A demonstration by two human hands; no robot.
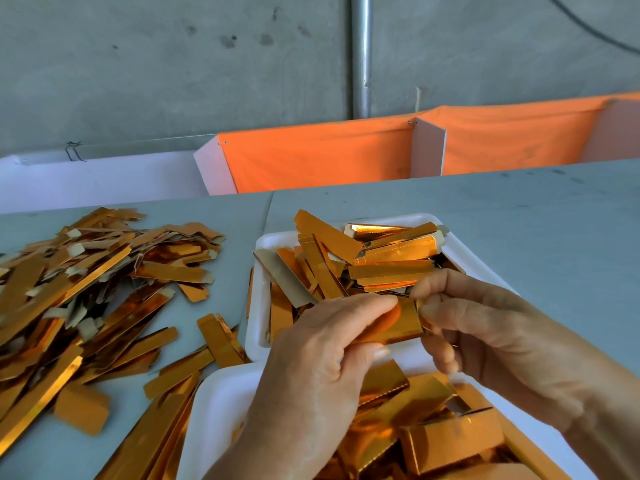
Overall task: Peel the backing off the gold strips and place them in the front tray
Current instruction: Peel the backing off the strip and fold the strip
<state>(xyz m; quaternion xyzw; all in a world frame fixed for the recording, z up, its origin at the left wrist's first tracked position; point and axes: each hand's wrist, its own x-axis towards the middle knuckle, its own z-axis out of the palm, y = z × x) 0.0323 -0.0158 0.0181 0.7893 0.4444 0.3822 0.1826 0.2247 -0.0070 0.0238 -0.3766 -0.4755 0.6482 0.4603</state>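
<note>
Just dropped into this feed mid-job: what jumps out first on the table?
Both hands meet at centre: the left hand and right hand pinch one gold strip between them, above two white trays. The far tray is heaped with gold strips, and the near tray below the hands holds gold pieces too. To the left, a big loose pile of strips sprawls across the grey table.

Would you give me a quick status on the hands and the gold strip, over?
Left hand and right hand both pinching one gold strip, held above the trays. Front tray already holds gold pieces. Nothing blocking the drop.
</note>
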